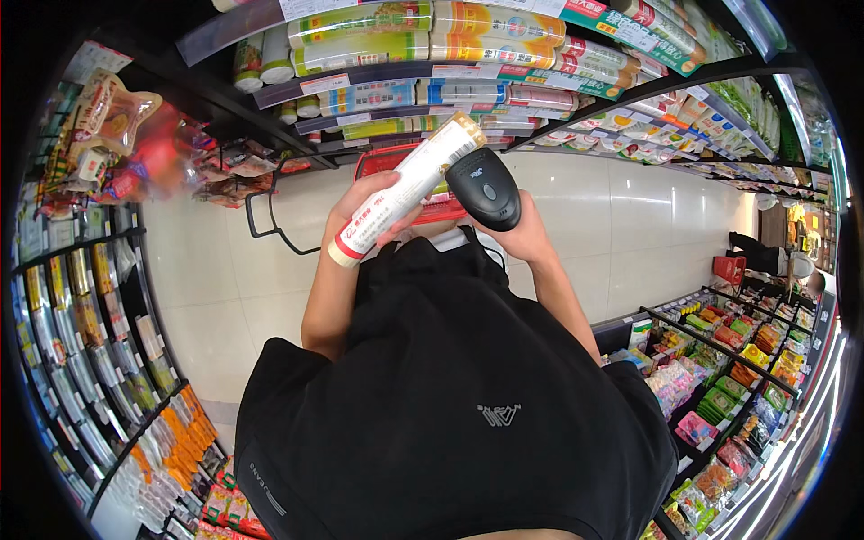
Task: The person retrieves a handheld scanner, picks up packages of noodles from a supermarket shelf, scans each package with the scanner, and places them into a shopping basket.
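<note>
My left hand (368, 209) grips a cylindrical paper-wrapped pack of dried noodles (408, 189), white with a red band at its lower end and tilted up to the right. In my right hand (523, 229) is a black handheld barcode scanner (484, 190); its head lies against or just over the pack's upper part, beside a printed barcode, and its handle is hidden beneath. Below both hands a red shopping basket (385, 158) shows in part, with something pale inside it.
Shelves of rolled noodle packs (364, 54) rise ahead. Hanging snack bags (121, 128) are at the left, above a rack of long packets (88, 317). Packaged snacks (729, 398) fill shelving at the right. Farther along the aisle is a person (776, 260) near a red basket (729, 270).
</note>
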`<state>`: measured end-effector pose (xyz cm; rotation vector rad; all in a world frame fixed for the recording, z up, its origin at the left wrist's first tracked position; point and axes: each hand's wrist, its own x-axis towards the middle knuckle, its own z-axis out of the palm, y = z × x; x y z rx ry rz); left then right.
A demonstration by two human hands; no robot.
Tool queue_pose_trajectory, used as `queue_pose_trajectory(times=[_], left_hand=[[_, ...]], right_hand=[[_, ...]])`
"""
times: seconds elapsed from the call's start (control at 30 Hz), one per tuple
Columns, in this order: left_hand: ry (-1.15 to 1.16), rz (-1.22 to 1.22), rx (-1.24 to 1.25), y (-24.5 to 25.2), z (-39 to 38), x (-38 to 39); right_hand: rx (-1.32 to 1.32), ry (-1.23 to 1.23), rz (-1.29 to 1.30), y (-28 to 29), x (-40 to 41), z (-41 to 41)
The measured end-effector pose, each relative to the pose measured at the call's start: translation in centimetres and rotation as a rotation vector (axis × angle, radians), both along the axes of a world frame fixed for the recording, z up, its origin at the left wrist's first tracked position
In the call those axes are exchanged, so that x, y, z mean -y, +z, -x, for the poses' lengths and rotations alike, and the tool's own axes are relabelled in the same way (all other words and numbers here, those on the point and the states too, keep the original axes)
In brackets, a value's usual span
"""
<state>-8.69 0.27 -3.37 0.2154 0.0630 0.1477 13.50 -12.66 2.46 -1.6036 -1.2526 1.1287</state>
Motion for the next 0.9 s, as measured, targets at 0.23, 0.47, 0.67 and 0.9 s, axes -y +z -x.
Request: queue_pose_trajectory(times=[0.23, 0.47, 0.67, 0.9], left_hand=[[0.01, 0.005, 0.002, 0.0, 0.1, -0.2], [0.032, 0.006, 0.012, 0.0, 0.3, -0.1], [-0.005, 0.02, 0.025, -0.2, 0.4, -0.3], [0.11, -0.202, -0.121, -0.8, 0.2, -0.3]], right_hand=[[0.006, -0.006, 0.03, 0.1, -0.4, 0.0], [0.019, 0.004, 0.036, 0.1, -0.6, 0.2], [-0.007, 0.0, 0.021, -0.2, -0.6, 0.2], [0.015, -0.05, 0.043, -0.5, -0.4, -0.5]])
